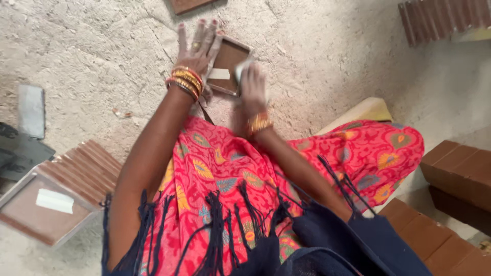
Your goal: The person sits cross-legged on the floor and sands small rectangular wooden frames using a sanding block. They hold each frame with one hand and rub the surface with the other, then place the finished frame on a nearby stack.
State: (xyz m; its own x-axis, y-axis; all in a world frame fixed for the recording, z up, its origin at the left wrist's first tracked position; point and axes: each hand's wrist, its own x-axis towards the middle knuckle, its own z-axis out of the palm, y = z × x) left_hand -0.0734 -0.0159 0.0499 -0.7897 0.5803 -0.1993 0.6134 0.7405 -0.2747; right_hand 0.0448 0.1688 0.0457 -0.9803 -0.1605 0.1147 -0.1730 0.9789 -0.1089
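On the sandy ground, left hand (197,43) lies flat, fingers spread, on the framed brown tile (231,64); right hand (252,87), blurred, grips something white. Hard rubbing may slide the tile.

**Reds, browns and gold against a pale floor**

We see a red skirt (220,174) patterned with orange, yellow and teal leaves, and over it a navy shawl (327,245) with dark tassels. Gold and orange bangles (185,81) ring our left wrist. The framed tile (231,64) is brown with a white slip. Brown tiles (84,171) lie stacked on the sandy beige floor (317,56).
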